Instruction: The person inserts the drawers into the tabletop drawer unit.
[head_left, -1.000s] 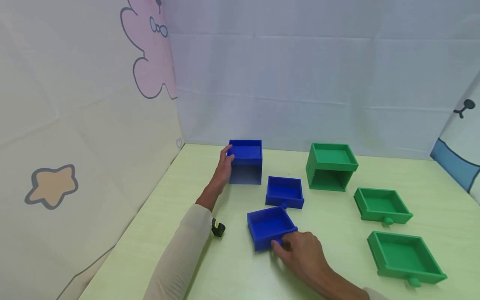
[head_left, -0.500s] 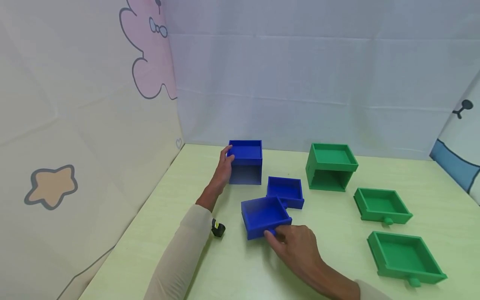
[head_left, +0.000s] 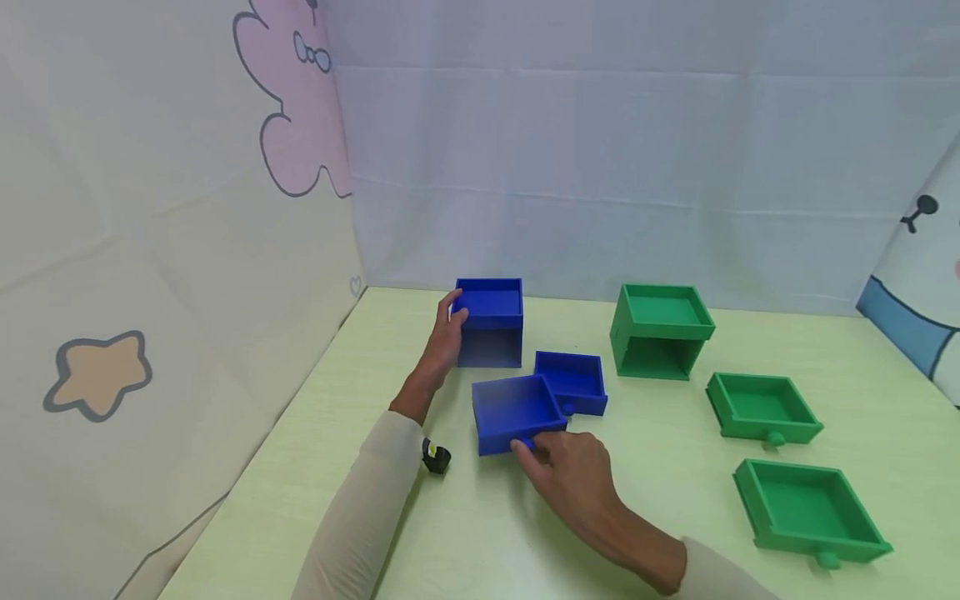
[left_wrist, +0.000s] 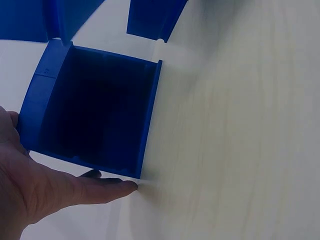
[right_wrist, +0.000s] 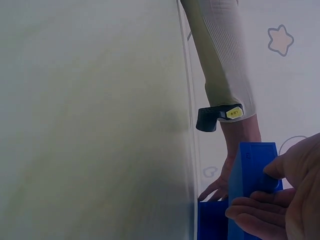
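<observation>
- Blue drawer [head_left: 514,408] raised above the table [head_left: 337,433], its front toward the person, turned slightly askew.
- It is in front of the blue cabinet [head_left: 491,322] and covers part of the second blue drawer [head_left: 570,375] in the head view; whether those two drawers touch, I cannot tell.
- Right hand [head_left: 576,479] pinches the knob [right_wrist: 270,184] of the raised drawer, thumb [right_wrist: 288,166] on one side, forefinger on the other. Its remaining fingers [right_wrist: 257,222] stretch out close together under the knob, beside the drawer's front.
- Left hand [head_left: 444,337] rests on the left side of the blue cabinet, near its upper front corner. One digit lies straight along the side wall, another reaches the top edge; how the hidden fingers lie, I cannot tell.
- Blue cabinet stands upright near the back wall [head_left: 525,167], its opening facing the person, a shallow tray on top.
- Second blue drawer sits on the table, just right of the blue cabinet and nearer the person.
- Green cabinet [head_left: 671,332] stands upright farther right, its opening also facing the person.
- Two green drawers [head_left: 765,406] lie to its right, one nearer the person than the other, knobs facing the person.
- Black device [head_left: 436,457] with a yellow label sits at the left sleeve's [head_left: 367,500] cuff.
</observation>
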